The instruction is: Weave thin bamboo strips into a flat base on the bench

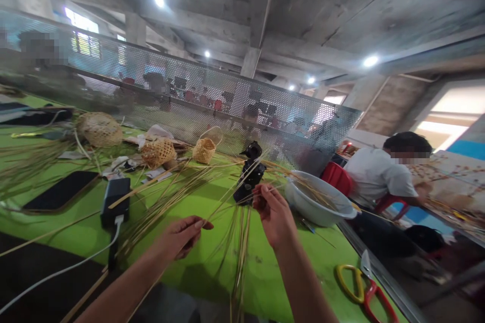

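Observation:
My left hand [185,236] is closed, thumb against fingers, on a thin bamboo strip [223,200] that slants up to the right. Beyond it, my right hand [270,208] is raised with its fingertips pinched together near the far part of the strips; what sits between them is too small to make out. Just behind the hands stands a black bottle-like object [248,179], with several strips around it. More loose strips [240,257] hang down the green table [212,272] between my forearms.
A white basin [322,209] holding strips stands right. Scissors [364,282] lie at the right edge. Small woven baskets [204,150], a phone [62,190] and a cabled power bank [115,200] lie left. A perforated metal divider [212,95] runs behind; a person [373,176] sits beyond, at right.

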Action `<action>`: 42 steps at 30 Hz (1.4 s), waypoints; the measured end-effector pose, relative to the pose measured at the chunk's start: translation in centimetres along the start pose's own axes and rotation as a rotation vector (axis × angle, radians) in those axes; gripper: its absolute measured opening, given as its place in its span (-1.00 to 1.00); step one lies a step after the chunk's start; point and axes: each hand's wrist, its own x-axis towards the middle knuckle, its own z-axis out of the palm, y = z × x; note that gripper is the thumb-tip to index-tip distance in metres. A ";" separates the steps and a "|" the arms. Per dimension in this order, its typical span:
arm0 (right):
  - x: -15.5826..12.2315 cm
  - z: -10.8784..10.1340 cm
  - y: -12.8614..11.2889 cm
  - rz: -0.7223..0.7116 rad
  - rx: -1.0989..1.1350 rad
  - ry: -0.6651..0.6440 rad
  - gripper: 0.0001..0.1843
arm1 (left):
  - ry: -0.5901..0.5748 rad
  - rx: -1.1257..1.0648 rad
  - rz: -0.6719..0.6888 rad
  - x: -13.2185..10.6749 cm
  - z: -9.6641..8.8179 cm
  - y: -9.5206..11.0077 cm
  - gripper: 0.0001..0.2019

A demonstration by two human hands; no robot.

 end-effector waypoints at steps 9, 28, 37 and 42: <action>-0.5 0.9 1.1 0.095 -0.090 -0.108 -0.65 | -0.115 -0.007 -0.014 0.2 0.8 -0.6 -0.36; -0.2 0.1 1.2 0.037 -0.107 -0.036 -0.71 | -0.030 -0.027 -0.001 0.0 0.4 -1.1 -0.37; -0.4 0.1 1.7 0.000 -0.025 -0.012 -0.61 | 0.067 0.048 0.030 0.6 0.7 -2.0 -0.47; -0.4 0.2 1.6 0.017 -0.038 -0.020 -0.71 | 0.093 0.077 0.054 0.3 0.9 -2.3 -0.46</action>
